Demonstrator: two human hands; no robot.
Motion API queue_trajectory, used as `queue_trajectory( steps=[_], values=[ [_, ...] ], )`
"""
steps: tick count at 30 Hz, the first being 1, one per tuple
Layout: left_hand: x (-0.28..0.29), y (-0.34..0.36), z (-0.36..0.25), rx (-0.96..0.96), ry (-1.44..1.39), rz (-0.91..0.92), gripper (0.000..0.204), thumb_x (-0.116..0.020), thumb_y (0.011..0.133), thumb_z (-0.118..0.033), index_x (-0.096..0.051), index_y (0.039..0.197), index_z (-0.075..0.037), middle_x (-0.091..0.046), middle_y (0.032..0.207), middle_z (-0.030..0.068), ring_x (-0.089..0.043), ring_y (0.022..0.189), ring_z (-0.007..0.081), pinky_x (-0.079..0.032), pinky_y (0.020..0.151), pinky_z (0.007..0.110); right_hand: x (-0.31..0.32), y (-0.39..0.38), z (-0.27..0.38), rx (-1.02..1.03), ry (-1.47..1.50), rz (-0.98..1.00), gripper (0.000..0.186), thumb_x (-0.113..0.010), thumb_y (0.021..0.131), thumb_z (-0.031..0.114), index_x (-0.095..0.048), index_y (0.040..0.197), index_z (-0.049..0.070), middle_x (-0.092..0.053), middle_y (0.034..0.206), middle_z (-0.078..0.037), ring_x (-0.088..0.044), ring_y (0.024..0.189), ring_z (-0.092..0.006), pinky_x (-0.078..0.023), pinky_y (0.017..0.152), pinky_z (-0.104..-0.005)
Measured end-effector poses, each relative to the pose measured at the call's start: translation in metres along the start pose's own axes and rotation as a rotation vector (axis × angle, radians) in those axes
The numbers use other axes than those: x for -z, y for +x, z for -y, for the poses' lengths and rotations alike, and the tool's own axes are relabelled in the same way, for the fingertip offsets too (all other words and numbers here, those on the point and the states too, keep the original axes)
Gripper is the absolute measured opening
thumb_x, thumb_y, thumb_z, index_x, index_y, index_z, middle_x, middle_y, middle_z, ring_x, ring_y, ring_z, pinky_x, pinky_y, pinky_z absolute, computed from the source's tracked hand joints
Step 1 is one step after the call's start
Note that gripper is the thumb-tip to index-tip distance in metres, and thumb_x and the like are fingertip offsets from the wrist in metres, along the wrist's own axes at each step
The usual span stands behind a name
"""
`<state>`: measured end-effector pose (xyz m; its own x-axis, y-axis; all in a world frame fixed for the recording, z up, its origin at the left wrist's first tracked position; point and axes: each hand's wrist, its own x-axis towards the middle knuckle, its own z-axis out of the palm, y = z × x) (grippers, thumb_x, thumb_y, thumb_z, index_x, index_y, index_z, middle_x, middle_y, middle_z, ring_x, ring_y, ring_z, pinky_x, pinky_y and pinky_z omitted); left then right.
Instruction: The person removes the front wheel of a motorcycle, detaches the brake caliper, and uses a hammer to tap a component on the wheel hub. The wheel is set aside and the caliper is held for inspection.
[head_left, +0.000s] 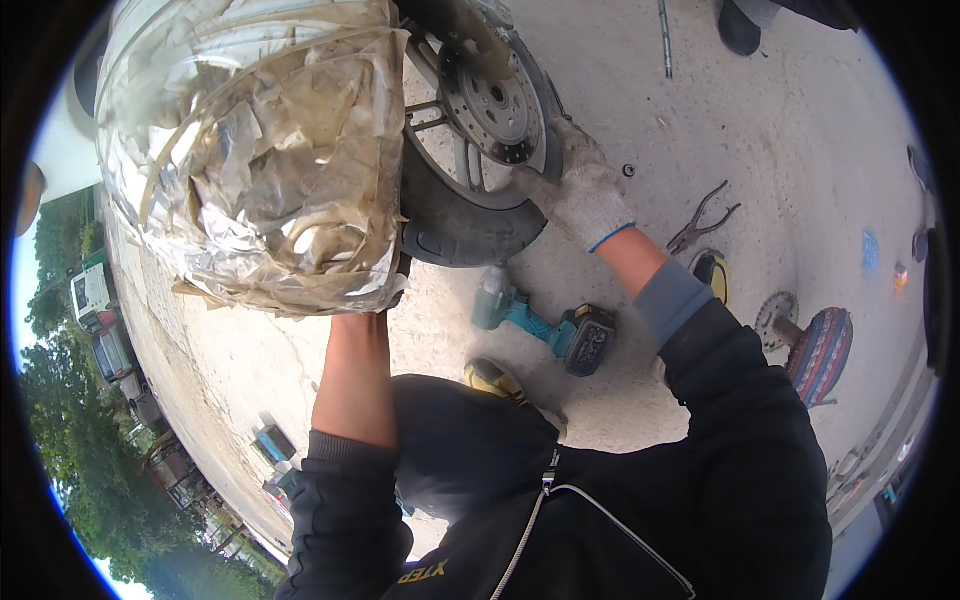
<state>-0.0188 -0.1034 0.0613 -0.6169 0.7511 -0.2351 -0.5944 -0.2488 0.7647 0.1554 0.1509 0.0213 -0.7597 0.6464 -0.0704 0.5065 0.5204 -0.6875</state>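
Note:
A motorcycle wheel (470, 230) with a drilled brake disc (484, 120) sits at top centre, beside a large tape-and-plastic-wrapped body part (260, 170). My gloved right hand (580, 190) grips the tyre's right side, fingers round it. My left forearm reaches up beneath the wrapped part, which hides that hand. A teal cordless impact driver (530, 325) with a black battery lies on the ground below the wheel. Black-handled pliers (700, 220) lie to the right of my right hand, near a small ring (628, 171).
A striped round-cushioned stool (820, 355) stands at right, a metal rod (666, 35) lies at top. Another person's dark shoe (740, 28) shows at the top right, small blue and orange items (870, 250) farther right. My shoes are below the wheel. Parked trucks (105, 330) and trees line the left.

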Motion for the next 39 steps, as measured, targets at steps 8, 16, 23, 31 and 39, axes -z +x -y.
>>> queue_trajectory(
  steps=[8,16,23,31,39],
  values=[
    [-0.092,-0.005,0.008,-0.087,0.258,-0.266,0.071,-0.073,0.102,-0.042,-0.047,0.161,-0.011,-0.055,0.159,0.0082,-0.053,0.144,0.0281,-0.039,0.126,0.047,0.021,-0.034,0.057,0.031,0.482,0.017,0.075,-0.075,0.099,0.05,-0.054,0.157,0.008,-0.059,0.155,-0.021,-0.056,0.145,-0.0351,-0.047,0.121,-0.0432],
    [-0.155,-0.016,-0.006,-0.061,0.285,-0.253,0.076,-0.067,0.106,-0.053,-0.045,0.162,-0.007,-0.053,0.161,0.0128,-0.052,0.146,0.029,-0.04,0.125,0.048,0.069,-0.077,0.079,0.513,0.311,-0.213,0.13,-0.1,0.066,0.057,-0.035,0.166,0.006,-0.05,0.158,-0.026,-0.053,0.145,-0.0448,-0.048,0.12,-0.0535],
    [-0.152,-0.017,0.002,-0.023,0.336,-0.261,0.076,-0.068,0.106,-0.051,-0.043,0.162,-0.005,-0.054,0.16,0.0129,-0.052,0.146,0.0281,-0.037,0.126,0.045,0.055,-0.089,0.083,0.331,0.211,-0.285,0.112,-0.095,0.068,0.027,-0.039,0.162,0.006,-0.054,0.152,-0.026,-0.056,0.14,-0.0462,-0.051,0.115,-0.0531],
    [-0.149,-0.008,0.009,-0.118,0.349,-0.204,0.08,-0.064,0.104,-0.061,-0.043,0.164,-0.012,-0.052,0.161,0.0085,-0.05,0.147,0.0273,-0.036,0.126,0.049,0.097,-0.065,0.078,0.34,0.288,-0.135,0.095,-0.089,0.069,0.021,-0.049,0.154,0.005,-0.068,0.133,-0.022,-0.069,0.12,-0.0412,-0.058,0.105,-0.0489],
    [-0.145,0.018,0.006,-0.12,0.059,-0.073,0.083,-0.066,0.101,-0.063,-0.042,0.164,-0.014,-0.051,0.163,0.0072,-0.049,0.146,0.0298,-0.038,0.125,0.051,0.115,-0.048,0.09,0.331,0.253,-0.109,0.083,-0.086,0.071,0.028,-0.052,0.141,-0.002,-0.071,0.116,-0.026,-0.074,0.107,-0.0411,-0.062,0.094,-0.0508]
  ],
)
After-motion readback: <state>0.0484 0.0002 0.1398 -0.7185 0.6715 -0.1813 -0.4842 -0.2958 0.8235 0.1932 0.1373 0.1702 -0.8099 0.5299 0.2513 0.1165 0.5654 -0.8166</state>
